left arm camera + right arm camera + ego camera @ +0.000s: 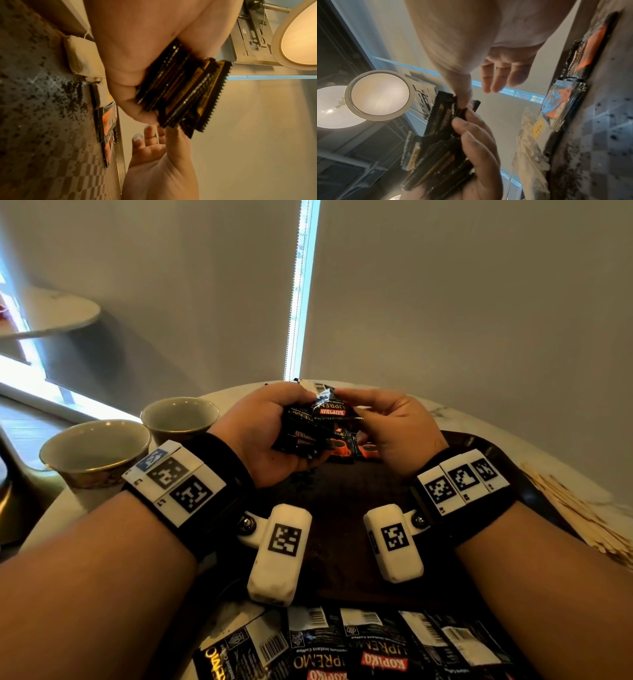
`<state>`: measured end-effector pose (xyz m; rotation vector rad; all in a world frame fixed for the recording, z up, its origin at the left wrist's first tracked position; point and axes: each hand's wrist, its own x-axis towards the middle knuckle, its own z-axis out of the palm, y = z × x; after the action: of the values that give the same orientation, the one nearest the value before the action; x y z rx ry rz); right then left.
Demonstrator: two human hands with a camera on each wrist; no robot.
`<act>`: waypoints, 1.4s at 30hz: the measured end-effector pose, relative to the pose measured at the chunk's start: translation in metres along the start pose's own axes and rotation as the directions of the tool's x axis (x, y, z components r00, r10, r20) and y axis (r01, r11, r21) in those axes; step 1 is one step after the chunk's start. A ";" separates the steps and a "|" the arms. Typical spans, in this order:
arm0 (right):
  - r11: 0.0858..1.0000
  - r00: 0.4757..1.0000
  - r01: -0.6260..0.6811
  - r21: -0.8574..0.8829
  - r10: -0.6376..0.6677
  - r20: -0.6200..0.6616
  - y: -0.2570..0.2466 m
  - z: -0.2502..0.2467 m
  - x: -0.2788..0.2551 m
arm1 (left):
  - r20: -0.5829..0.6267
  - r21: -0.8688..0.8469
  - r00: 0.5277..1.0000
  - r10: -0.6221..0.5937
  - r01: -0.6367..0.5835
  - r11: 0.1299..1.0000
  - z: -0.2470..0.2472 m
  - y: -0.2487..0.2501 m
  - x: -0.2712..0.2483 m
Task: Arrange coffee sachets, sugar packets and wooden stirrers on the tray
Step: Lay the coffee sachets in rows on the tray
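Observation:
My left hand (270, 429) grips a fanned bundle of black coffee sachets (305, 436), also seen edge-on as the bundle (180, 94) in the left wrist view. My right hand (387, 419) pinches the crumpled top of one sachet (325, 402) in that bundle; its thumb (462, 97) presses the sachet's edge. Both hands hover over the far half of the dark tray (342, 501). Two orange-printed sachets (363, 449) lie on the tray's far edge. Pale paper packets (529, 148) lie just beyond them. Wooden stirrers (568, 508) lie on the table, right of the tray.
Several more black sachets (349, 645) lie fanned at the tray's near edge. Two gold-rimmed cups (96, 450) (180, 414) stand at the left on the marble table (445, 412). Dark granules (72, 88) are scattered over the tray. A window blind hangs behind.

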<state>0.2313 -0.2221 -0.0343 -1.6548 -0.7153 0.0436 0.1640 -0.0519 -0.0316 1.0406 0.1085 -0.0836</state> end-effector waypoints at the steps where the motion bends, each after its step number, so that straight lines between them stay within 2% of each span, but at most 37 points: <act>1: 0.999 0.999 0.015 -0.031 -0.016 -0.045 0.002 0.000 0.001 | -0.007 0.003 1.000 0.001 0.000 1.000 0.000 0.000 0.000; 4: 0.997 0.963 -0.006 -0.072 -0.014 -0.269 0.010 -0.005 0.009 | -0.044 -0.018 0.999 -0.007 0.006 1.000 0.001 0.001 0.000; 6: 0.999 0.913 -0.032 0.008 0.032 -0.406 0.016 -0.011 0.016 | -0.091 -0.008 0.996 0.003 -0.003 1.000 0.000 0.001 0.002; 8: 0.997 0.877 -0.065 0.048 0.080 -0.473 0.023 -0.017 0.022 | -0.128 -0.010 0.991 0.028 -0.030 1.000 0.001 0.001 0.002; 10: 0.986 0.852 -0.156 0.052 0.161 -0.498 0.031 -0.023 0.026 | -0.136 -0.051 0.990 0.042 -0.050 0.997 0.001 0.001 0.003; 14: 0.931 0.807 -0.356 0.086 0.352 -0.474 0.047 -0.036 0.032 | -0.128 -0.078 0.990 0.056 -0.067 0.995 0.001 0.002 0.004; 23: 0.854 0.800 -0.511 -0.097 0.430 -0.419 0.052 -0.042 0.030 | -0.184 -0.062 0.980 0.078 -0.091 0.994 0.001 0.002 0.003; 31: 0.805 0.815 -0.548 -0.227 0.453 -0.363 0.044 -0.042 0.025 | -0.192 -0.063 0.977 0.095 -0.108 0.992 0.006 0.003 -0.001; 37: 0.773 0.803 -0.577 -0.263 0.479 -0.355 0.041 -0.041 0.025 | -0.134 -0.054 0.985 0.104 -0.112 0.992 0.013 0.002 -0.010; 42: 0.746 0.798 -0.594 -0.302 0.498 -0.340 0.039 -0.041 0.026 | -0.136 -0.080 0.983 0.126 -0.138 0.987 0.011 0.002 -0.010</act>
<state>0.2858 -0.2478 -0.0512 -2.1776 -0.0138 0.1274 0.1546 -0.0604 -0.0225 0.9611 0.1601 0.1096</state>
